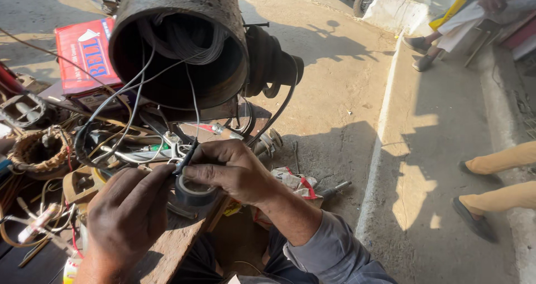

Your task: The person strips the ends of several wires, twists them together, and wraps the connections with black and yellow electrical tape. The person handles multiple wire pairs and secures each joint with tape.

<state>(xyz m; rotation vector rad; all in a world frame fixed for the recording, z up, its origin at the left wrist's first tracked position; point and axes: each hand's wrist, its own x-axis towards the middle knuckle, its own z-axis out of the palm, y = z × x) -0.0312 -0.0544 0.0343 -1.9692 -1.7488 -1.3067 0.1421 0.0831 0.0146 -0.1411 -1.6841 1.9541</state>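
Tape roll [195, 194], black: sitting under the right hand [231, 169], near the front edge of the wooden tabletop [167, 250], partly covered by the fingers. Right hand is pinching a black-wrapped wire joint [187, 156] between thumb and forefinger; left hand [131, 214] is closing its fingertips on the same joint from the other side. Thin wires [192, 102] are running up from the joint into the metal cylinder.

Room: tabletop's front corner is ending just below the hands; to the right, bare concrete ground [346, 94] is lying open.

Hard to make out: the joint itself, mostly hidden by fingertips; the tangle of cables and parts at left [84, 144], overlapping; the left forearm, cut off by the lower edge.

Containers: rusty metal cylinder [181, 38], open end facing the camera, is holding coiled pale wire inside. Red cardboard box [84, 55] behind it, shut, contents unseen.
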